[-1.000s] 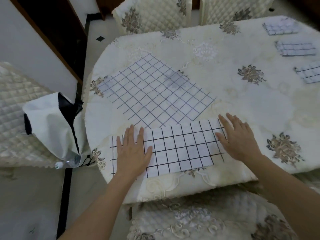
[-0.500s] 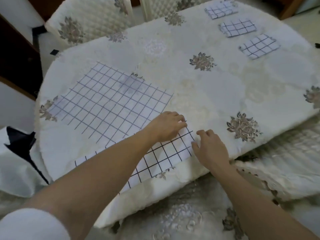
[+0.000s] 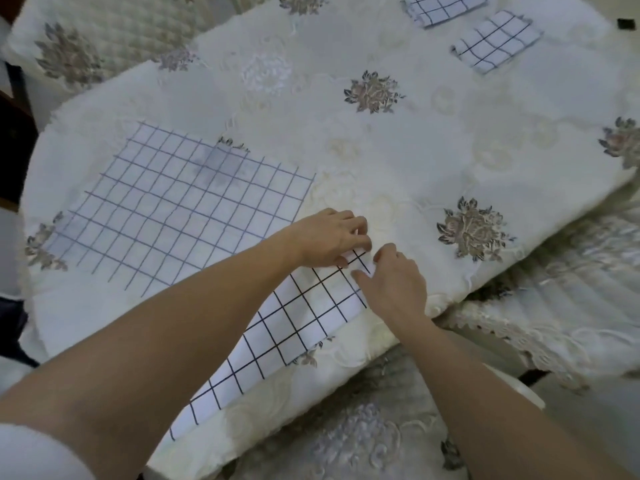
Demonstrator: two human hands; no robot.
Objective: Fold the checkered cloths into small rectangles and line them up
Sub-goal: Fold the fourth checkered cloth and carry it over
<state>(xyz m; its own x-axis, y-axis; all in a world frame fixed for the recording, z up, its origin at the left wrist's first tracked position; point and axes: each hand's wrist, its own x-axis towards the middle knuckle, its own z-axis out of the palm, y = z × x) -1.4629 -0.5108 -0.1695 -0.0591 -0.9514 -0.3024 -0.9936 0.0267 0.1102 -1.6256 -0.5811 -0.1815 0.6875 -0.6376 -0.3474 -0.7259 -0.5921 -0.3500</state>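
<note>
Left hand (image 3: 332, 237) has crossed over since a second ago. Then it lay flat and spread on the left part of the folded strip (image 3: 294, 327); now it sits at the strip's right end, fingers curled and pinching the far corner. My right hand (image 3: 394, 282) was also pressed flat on that end a second ago. It has since closed up, and thumb and fingertips now appear to nip the near corner of the same short edge, just beside the left hand. So both hands have gone from smoothing to gripping, and neither is flat on the cloth any more.

I read that as the crease being set and the next fold about to start. With both right corners held, that end looks ready to be carried leftward over the strip to halve its length.

Where things lie: the strip runs along the near edge of the counter (image 3: 415, 150), partly under my left forearm, its left end close to the rim. Just beyond it the open cloth (image 3: 180, 209) lies flat and unfolded. At the far right, well apart, the nearer finished rectangle (image 3: 495, 41) and the farther finished rectangle (image 3: 445, 8) lie in a row. By my judgement this strip needs at least one more fold, and the open cloth is not yet begun.
</note>
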